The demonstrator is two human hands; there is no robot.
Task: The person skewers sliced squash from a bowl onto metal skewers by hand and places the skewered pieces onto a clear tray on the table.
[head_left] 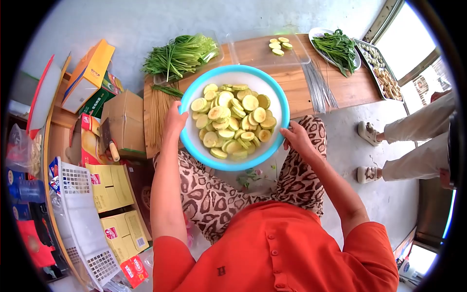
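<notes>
Between my two hands is a white basin with a blue rim [228, 69], held above my lap at the front edge of the wooden table. It is heaped with round zucchini slices [228, 119]. My left hand [176, 119] grips the rim on the left side. On the right side my right hand [297, 138] grips the rim lower down, its thumb over the edge. Just beyond the basin, a clear plastic tray [243, 51] holds several zucchini slices [280, 45]. The undersides of my fingers are partly hidden by the basin.
On the wooden table [282, 82] lie green chives [182, 54], bamboo skewers [159, 114], metal skewers [318, 87], a plate of leafy greens [336, 48] and a tray of food pieces [379, 68]. Boxes [121, 119] and a white basket [78, 214] stand left. A person's legs [418, 160] are right.
</notes>
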